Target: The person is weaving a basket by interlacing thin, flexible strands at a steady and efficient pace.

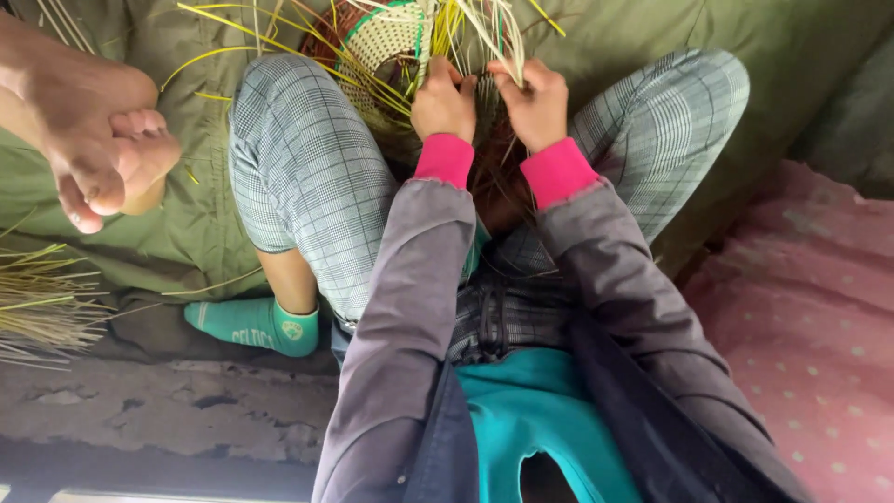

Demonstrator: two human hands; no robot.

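Both hands, left hand (443, 101) and right hand (535, 102), fingers pinching pale cane strips (466, 33) of woven basket (377, 42)

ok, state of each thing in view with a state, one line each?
left hand: closed on upright strips.
right hand: closed on upright strips.
woven basket: unfinished, loose strips sticking out, held between the knees.
bundle of strips: lying loose at the left edge.
green sock: on the foot, leg folded.
another person's bare foot: resting on the green cloth.
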